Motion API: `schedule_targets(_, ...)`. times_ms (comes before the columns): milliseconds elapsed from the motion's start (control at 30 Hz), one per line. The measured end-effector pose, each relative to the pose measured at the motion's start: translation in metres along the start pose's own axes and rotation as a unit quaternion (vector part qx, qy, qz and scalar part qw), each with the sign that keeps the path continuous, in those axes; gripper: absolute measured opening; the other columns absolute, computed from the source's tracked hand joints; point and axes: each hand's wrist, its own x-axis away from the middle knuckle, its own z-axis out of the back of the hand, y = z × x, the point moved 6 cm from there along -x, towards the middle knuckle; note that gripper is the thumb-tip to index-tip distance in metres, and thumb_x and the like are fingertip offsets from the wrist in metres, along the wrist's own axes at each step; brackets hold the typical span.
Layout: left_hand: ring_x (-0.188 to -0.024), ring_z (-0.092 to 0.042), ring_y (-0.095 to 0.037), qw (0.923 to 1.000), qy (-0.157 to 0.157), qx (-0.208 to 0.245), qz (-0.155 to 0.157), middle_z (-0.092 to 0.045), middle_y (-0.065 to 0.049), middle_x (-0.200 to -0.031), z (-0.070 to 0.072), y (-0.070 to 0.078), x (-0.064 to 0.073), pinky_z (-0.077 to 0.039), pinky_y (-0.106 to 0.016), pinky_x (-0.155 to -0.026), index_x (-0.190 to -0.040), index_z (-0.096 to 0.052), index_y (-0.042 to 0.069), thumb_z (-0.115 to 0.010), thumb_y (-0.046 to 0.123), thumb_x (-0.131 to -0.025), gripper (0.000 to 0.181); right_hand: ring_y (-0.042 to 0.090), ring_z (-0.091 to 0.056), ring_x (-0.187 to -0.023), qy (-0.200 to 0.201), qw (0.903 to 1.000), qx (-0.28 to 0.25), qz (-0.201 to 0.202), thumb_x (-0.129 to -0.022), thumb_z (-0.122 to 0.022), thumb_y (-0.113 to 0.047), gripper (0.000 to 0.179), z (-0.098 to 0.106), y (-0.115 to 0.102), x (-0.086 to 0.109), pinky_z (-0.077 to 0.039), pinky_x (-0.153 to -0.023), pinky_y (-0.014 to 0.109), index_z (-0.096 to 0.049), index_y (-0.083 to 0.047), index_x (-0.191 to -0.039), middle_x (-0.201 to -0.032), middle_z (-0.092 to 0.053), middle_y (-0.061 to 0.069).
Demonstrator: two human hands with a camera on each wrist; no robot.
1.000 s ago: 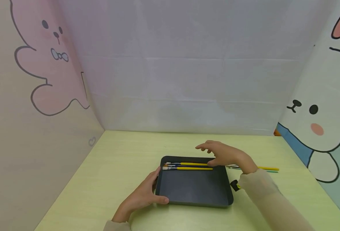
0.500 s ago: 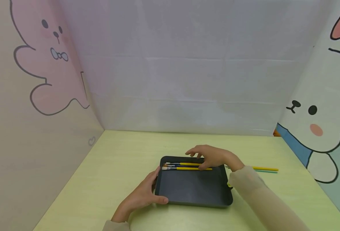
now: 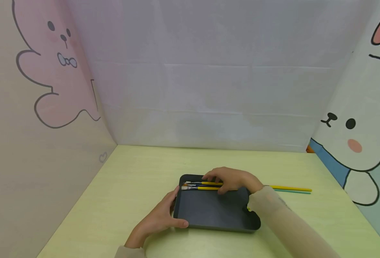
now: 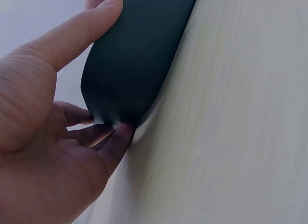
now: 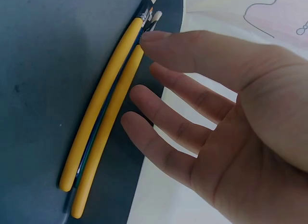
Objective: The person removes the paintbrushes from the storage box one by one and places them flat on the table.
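Note:
My left hand [image 3: 159,214] grips the left side of a dark grey tray [image 3: 219,213], thumb on the front wall and fingers round the left end. In the left wrist view, the fingertips press on the tray's end wall [image 4: 130,55]. Along the far side of the tray lie several paintbrushes [image 3: 206,188], bristles to the left. My right hand [image 3: 232,179] hovers over their handles, fingers spread and loosely bent. The right wrist view shows two yellow-handled paintbrushes [image 5: 102,101] with a dark one between them; the thumb overlaps their upper part there, and nothing sits between thumb and fingers.
To the right of the tray, a yellow paintbrush [image 3: 293,188] and a teal-handled stick [image 3: 296,192] lie on the pale table [image 3: 119,186], partly hidden behind the right sleeve. White and cartoon-printed walls enclose the back and sides.
My right hand has moved left and down, closer over the brush handles in the tray, its fingers bending a little more. The left hand and tray have stayed in place.

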Motion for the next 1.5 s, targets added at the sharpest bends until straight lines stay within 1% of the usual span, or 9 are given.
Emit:
schedule_targets(167,-0.15,-0.041,-0.037,1.0,-0.001,0.001,0.002,-0.019,-0.021,-0.173,0.001,0.0,0.001,-0.04,-0.054,-0.117,-0.172,-0.005,0.011,-0.096,0.037,-0.081,0.131,0.034,-0.062,-0.127,-0.007,0.9998,0.013,-0.013,-0.092,-0.078,0.003,0.064,-0.004,-0.001,-0.003,-0.052,-0.106,0.049,-0.056,-0.006,-0.152,-0.143,-0.062,0.014)
schedule_targets(367,-0.151,-0.04,-0.037,1.0,-0.002,-0.001,-0.001,-0.018,-0.021,-0.173,0.001,0.0,0.001,-0.039,-0.054,-0.117,-0.172,-0.004,0.011,-0.095,0.038,-0.081,0.131,0.034,-0.061,-0.13,-0.014,0.9994,0.009,-0.031,-0.092,-0.078,0.003,0.065,-0.006,-0.002,-0.006,-0.051,-0.107,0.047,-0.056,-0.006,-0.153,-0.147,-0.06,0.013)
schedule_targets(567,-0.151,-0.039,-0.036,1.0,0.0,-0.003,0.001,-0.019,-0.021,-0.173,0.001,0.0,0.001,-0.038,-0.054,-0.118,-0.172,-0.005,0.011,-0.096,0.038,-0.081,0.131,0.033,-0.061,-0.134,-0.022,0.9987,0.003,-0.045,-0.094,-0.078,0.003,0.065,-0.013,0.005,-0.008,-0.051,-0.108,0.044,-0.056,-0.008,-0.153,-0.15,-0.059,0.01)
schedule_targets(667,-0.15,-0.041,-0.036,1.0,0.0,-0.004,0.001,-0.019,-0.021,-0.173,0.001,0.0,0.001,-0.038,-0.054,-0.117,-0.172,-0.005,0.011,-0.096,0.038,-0.081,0.131,0.031,-0.062,-0.131,-0.025,0.9985,0.003,-0.048,-0.093,-0.078,0.002,0.064,-0.015,0.007,-0.01,-0.052,-0.107,0.042,-0.057,-0.009,-0.153,-0.146,-0.062,0.01)
schedule_targets(767,-0.15,-0.041,-0.036,1.0,0.0,-0.006,0.004,-0.019,-0.021,-0.173,0.001,0.0,0.0,-0.038,-0.054,-0.117,-0.172,-0.006,0.011,-0.096,0.039,-0.081,0.131,0.03,-0.065,-0.125,-0.026,0.9987,0.01,-0.042,-0.093,-0.079,0.003,0.063,-0.017,0.006,-0.011,-0.054,-0.103,0.041,-0.058,-0.008,-0.152,-0.14,-0.065,0.01)
schedule_targets(900,-0.152,-0.038,-0.037,0.9999,0.003,-0.015,0.006,-0.019,-0.021,-0.173,0.001,0.0,0.0,-0.035,-0.057,-0.119,-0.172,-0.006,0.011,-0.096,0.04,-0.079,0.132,0.028,-0.067,-0.118,-0.028,0.9988,0.016,-0.037,-0.092,-0.078,0.003,0.061,-0.019,0.005,-0.012,-0.055,-0.099,0.04,-0.06,-0.007,-0.15,-0.132,-0.067,0.009)
schedule_targets(1033,-0.153,-0.036,-0.036,0.9998,0.004,-0.018,0.004,-0.019,-0.02,-0.174,0.001,0.0,0.0,-0.033,-0.058,-0.12,-0.172,-0.007,0.011,-0.096,0.041,-0.079,0.133,0.025,-0.068,-0.115,-0.027,0.9986,0.02,-0.041,-0.092,-0.078,0.004,0.059,-0.02,0.006,-0.013,-0.056,-0.097,0.037,-0.063,-0.009,-0.147,-0.129,-0.069,0.007)
schedule_targets(1267,-0.151,-0.04,-0.037,1.0,0.002,-0.006,0.001,-0.019,-0.021,-0.173,0.0,0.0,0.001,-0.037,-0.055,-0.118,-0.172,-0.006,0.011,-0.096,0.036,-0.08,0.131,0.019,-0.068,-0.105,-0.017,0.9989,0.033,-0.028,-0.09,-0.079,0.007,0.055,-0.024,0.005,-0.016,-0.056,-0.091,0.032,-0.07,-0.014,-0.139,-0.119,-0.069,0.0)
schedule_targets(1500,-0.151,-0.04,-0.037,0.9999,0.001,-0.012,0.001,-0.02,-0.021,-0.173,0.001,0.0,0.001,-0.038,-0.054,-0.118,-0.172,-0.006,0.011,-0.095,0.039,-0.081,0.131,0.016,-0.067,-0.099,-0.006,0.9992,0.035,-0.019,-0.089,-0.077,0.014,0.056,-0.028,0.002,-0.02,-0.056,-0.086,0.028,-0.073,-0.016,-0.135,-0.116,-0.068,0.003)
